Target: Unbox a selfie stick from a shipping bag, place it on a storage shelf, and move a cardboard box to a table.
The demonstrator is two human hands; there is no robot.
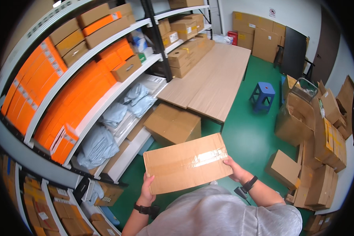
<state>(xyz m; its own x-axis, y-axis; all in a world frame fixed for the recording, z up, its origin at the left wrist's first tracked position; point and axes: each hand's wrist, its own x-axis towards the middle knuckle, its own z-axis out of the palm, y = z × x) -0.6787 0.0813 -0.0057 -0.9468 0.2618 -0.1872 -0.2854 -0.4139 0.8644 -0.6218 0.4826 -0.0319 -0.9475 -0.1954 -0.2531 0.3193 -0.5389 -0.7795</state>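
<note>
At the far left of my feed, orange boxes (80,96) fill the white-edged shelves (100,92) of a rack, with brown cartons (70,41) on the higher one. Lower down, pale blue plastic packages (98,145) lie heaped on a shelf. Next I come to the left hand (146,190), a black band (144,209) around its wrist; it grips the lower left corner of a brown cardboard box (175,167), thumb on the facing side, the other fingers mostly hidden from me. The box is held up in front of the grey shirt (224,212), slightly tilted, its right end higher, with a strip of shiny clear tape (208,158) along its right half; I can't tell its depth. Just beyond it, a large closed carton (173,122) stands by the near end of a wood-grain worktop (210,84), which carries a row of cartons (190,55) along its left side. The right hand (235,170) is closed on the right end of the box, thumb on top, and a black device (246,188) is strapped to that wrist. Farther right I see a blue stool (262,96) on the green floor (246,137), then a jumble of open and folded cartons (297,118) near the wall.
</note>
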